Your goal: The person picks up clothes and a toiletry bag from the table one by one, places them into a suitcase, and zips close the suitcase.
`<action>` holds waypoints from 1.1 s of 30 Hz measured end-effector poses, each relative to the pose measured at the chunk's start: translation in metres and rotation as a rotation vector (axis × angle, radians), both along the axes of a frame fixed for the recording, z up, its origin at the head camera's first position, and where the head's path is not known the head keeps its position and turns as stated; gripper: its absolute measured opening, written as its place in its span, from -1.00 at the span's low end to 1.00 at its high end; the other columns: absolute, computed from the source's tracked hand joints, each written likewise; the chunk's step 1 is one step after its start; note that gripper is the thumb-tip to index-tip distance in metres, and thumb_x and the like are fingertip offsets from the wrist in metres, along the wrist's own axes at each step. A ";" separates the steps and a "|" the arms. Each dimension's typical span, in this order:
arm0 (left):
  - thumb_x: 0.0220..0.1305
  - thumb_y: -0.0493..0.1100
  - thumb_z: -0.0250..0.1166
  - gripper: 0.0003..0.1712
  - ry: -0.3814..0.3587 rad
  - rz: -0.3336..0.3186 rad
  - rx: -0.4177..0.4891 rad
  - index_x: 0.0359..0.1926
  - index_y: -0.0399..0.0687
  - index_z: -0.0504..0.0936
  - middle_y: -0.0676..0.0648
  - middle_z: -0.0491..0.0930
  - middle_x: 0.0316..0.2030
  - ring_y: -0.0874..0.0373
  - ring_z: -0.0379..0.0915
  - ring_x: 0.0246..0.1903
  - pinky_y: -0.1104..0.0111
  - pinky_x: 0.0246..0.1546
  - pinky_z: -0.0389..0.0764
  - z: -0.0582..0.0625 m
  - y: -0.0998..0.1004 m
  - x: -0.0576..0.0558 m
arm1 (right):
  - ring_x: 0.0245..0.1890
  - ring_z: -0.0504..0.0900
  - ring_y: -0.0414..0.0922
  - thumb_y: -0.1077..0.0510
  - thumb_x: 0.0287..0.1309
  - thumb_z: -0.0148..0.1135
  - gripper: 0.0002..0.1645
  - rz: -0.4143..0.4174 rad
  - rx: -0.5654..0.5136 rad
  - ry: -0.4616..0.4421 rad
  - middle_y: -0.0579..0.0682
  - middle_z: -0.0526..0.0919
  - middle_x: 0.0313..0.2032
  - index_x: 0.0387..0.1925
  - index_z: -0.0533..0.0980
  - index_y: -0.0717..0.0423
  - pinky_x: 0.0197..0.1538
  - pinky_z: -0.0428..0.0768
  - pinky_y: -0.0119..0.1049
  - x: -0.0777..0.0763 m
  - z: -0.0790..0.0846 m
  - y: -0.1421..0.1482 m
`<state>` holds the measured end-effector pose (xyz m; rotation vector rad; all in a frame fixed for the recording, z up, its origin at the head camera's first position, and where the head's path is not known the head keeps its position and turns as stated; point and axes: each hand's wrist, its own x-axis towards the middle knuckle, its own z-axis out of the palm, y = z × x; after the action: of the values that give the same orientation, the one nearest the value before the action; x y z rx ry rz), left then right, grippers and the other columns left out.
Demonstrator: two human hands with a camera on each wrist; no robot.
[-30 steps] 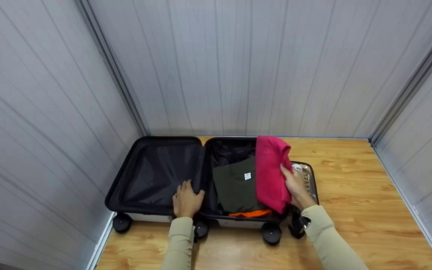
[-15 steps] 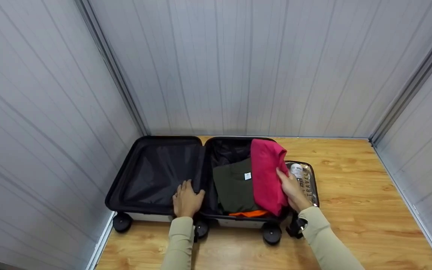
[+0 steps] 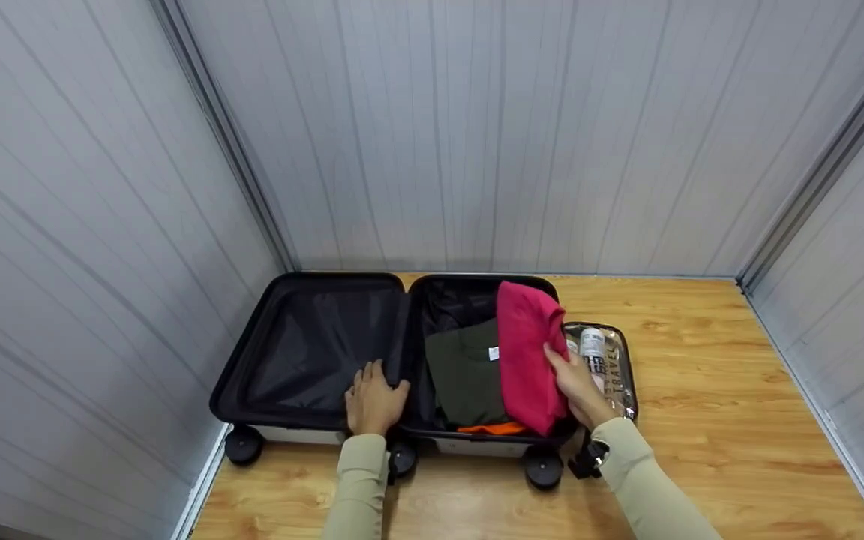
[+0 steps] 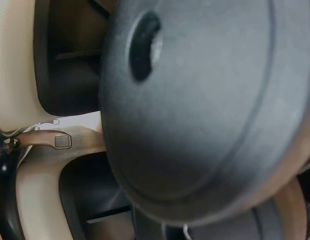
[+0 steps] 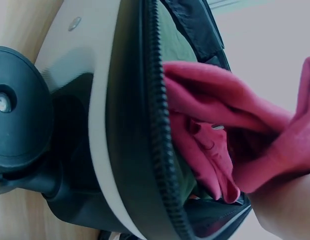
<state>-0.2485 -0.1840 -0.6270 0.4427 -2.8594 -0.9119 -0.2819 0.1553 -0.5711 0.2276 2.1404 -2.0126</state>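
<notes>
An open black-lined suitcase [image 3: 312,337] lies spread on the floor, seen in the head view. My left hand [image 3: 374,401] rests on its middle edge with fingers extended over the left half. In the right half lies a folded dark green shirt [image 3: 462,375] with a white label, and an orange cloth [image 3: 493,429] peeks out below it. My right hand [image 3: 580,384] grips the right edge of a folded pink garment [image 3: 528,352], which overlaps the green shirt. In the right wrist view, the pink garment [image 5: 210,95] hangs in folds just inside the zipper [image 5: 157,110].
Right of the suitcase lies a clear travel pouch [image 3: 616,360] with a white bottle [image 3: 592,343] inside. Black wheels [image 3: 544,468] stick out along the near side; one wheel [image 4: 195,115] fills much of the left wrist view. Panel walls [image 3: 477,135] enclose the wooden floor [image 3: 739,420].
My right hand has moved left and slightly down with the pink garment, bringing it further over the suitcase and uncovering more of the pouch. The left hand has stayed put.
</notes>
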 end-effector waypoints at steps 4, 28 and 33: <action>0.36 0.17 0.25 -0.15 0.001 -0.002 -0.003 0.51 -0.15 0.30 -0.26 0.27 0.51 -0.26 0.10 0.53 -0.25 0.49 0.12 0.000 0.001 0.000 | -0.15 0.56 -0.24 -0.08 0.56 -0.01 -0.42 0.003 -0.019 0.025 -0.07 0.64 -0.11 0.33 0.44 0.27 0.04 0.48 -0.39 0.001 -0.002 -0.003; 0.37 0.19 0.24 -0.15 -0.010 -0.007 -0.010 0.52 -0.14 0.29 -0.25 0.27 0.51 -0.25 0.10 0.53 -0.25 0.49 0.12 0.001 -0.002 0.001 | -0.17 0.65 -0.16 0.09 0.53 0.05 -0.48 0.141 -0.070 0.069 0.11 0.69 -0.08 0.34 0.40 0.34 -0.05 0.61 -0.34 0.007 -0.018 -0.029; 0.37 0.18 0.24 -0.14 -0.006 -0.010 0.009 0.53 -0.14 0.28 -0.26 0.25 0.52 -0.26 0.09 0.54 -0.26 0.50 0.10 0.002 -0.001 0.001 | -0.21 0.66 -0.17 0.07 0.54 0.03 -0.49 0.156 -0.045 0.069 0.10 0.70 -0.12 0.30 0.43 0.35 -0.08 0.61 -0.34 0.008 -0.021 -0.034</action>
<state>-0.2475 -0.1854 -0.6255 0.4338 -2.8662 -0.9277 -0.2741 0.1213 -0.5917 -0.0156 2.0791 -2.0043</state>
